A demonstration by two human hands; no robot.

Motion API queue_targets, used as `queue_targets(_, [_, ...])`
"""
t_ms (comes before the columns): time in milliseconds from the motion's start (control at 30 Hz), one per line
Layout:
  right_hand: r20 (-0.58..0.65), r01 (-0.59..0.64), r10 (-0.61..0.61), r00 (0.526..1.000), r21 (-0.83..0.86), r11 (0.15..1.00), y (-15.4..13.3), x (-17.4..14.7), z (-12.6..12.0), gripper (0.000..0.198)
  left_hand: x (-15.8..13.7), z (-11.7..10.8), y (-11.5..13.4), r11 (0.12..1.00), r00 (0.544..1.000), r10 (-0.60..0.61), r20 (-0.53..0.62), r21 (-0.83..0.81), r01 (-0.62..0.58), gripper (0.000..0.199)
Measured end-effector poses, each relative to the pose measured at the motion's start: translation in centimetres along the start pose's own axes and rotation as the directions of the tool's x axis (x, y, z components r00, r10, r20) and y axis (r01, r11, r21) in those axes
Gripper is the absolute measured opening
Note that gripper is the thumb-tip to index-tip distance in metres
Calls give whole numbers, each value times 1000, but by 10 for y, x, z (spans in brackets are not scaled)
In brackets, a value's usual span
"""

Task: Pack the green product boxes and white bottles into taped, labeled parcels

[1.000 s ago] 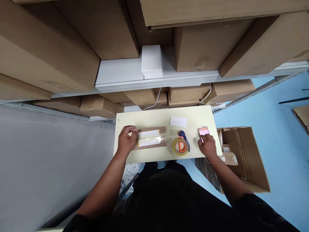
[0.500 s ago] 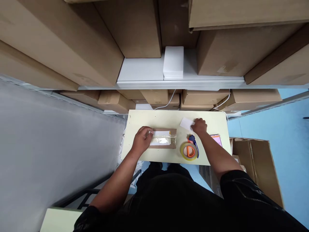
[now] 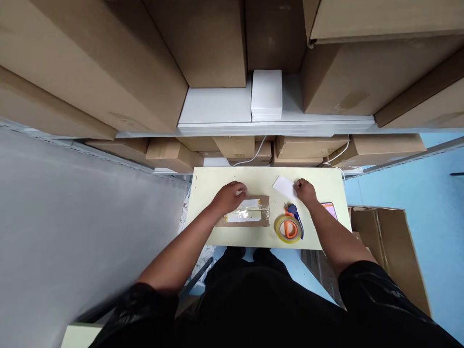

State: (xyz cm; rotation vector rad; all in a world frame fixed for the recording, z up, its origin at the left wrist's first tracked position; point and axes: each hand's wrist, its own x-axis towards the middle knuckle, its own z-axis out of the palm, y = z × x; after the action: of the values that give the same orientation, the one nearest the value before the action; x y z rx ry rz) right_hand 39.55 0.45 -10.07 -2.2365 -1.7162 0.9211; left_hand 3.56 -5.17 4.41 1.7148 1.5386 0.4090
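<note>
A flat brown cardboard parcel (image 3: 265, 218) lies on the pale table, with a white label (image 3: 235, 217) under shiny clear tape. Over its upper left part hovers my left hand (image 3: 229, 197), fingers bent with the thumb apart, and nothing shows in them. My right hand (image 3: 305, 192) pinches the right end of a white paper slip (image 3: 283, 186), which lies at a slant on the table. Below that hand sits a roll of clear tape (image 3: 278, 232) on an orange and blue tape dispenser (image 3: 299, 222).
A phone (image 3: 329, 210) with a lit screen lies by my right forearm. Cardboard boxes (image 3: 217, 53) fill the shelves ahead, beside a white stack (image 3: 267, 94). A white cable (image 3: 253, 157) hangs behind the pale table (image 3: 206, 181). An open carton (image 3: 391, 246) stands at right.
My left hand has moved right and away from me, off the parcel's left end, uncovering more of the label. My right hand stays at the slip. The view has shifted slightly.
</note>
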Motion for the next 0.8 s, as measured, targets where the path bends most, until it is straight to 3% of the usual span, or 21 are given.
queue_targets(167, [-158,-6,25,987,118,993,13,1,4,38,93,32,15,958,953,109,282,226,-177,20])
queue_targets(267, [-184,-41,78,980,197,980,23,-13,6,44,133,64,24,889,873,149,464,323,-324,18])
queue_targets(333, [-159,-50,111,981,345,937,27,-23,9,48,151,86,28,838,806,166,568,349,-419,20])
queue_targets(467, [-112,-62,148,983,554,830,31,-33,9,52,175,120,31,773,734,183,654,366,-519,28])
queue_targets(567, [-135,-154,231,964,426,892,36,-38,4,38,184,135,28,733,714,190,674,386,-560,31])
queue_targets(667, [-39,-245,267,963,286,926,40,-45,2,26,186,139,25,696,689,236,685,376,-612,18])
queue_targets(733, [25,-241,244,970,278,930,41,-49,5,24,186,139,25,665,672,263,693,374,-646,10])
queue_targets(800, [40,-238,237,971,296,925,40,-51,8,24,186,137,24,626,653,272,707,386,-678,17])
